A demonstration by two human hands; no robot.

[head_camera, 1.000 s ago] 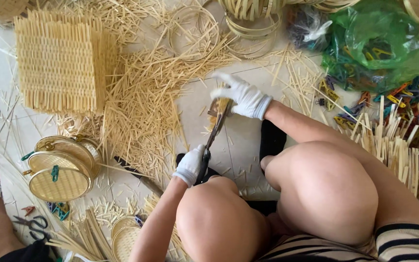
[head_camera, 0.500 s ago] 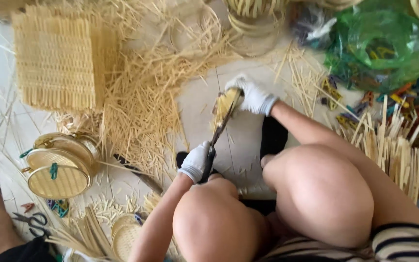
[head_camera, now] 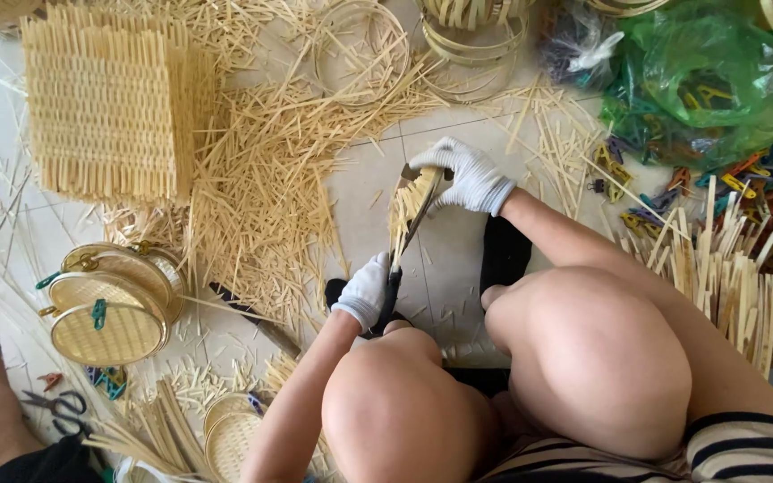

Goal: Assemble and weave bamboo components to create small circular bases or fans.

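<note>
Left hand (head_camera: pixel 364 291), fingers clamped on the knife (head_camera: pixel 409 237) handle; right hand (head_camera: pixel 467 176), fingers closed, presses the bamboo strip bundle (head_camera: pixel 407 204) against the blade, above the tiled floor (head_camera: pixel 458 268).

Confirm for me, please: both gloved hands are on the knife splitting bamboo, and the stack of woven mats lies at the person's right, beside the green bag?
Not quite. The head view shows the stack of woven mats at the upper left, far from the green bag on the right. The rest holds: the left hand grips the knife handle, and the right hand is at the blade's far end on the bamboo strips.
</note>
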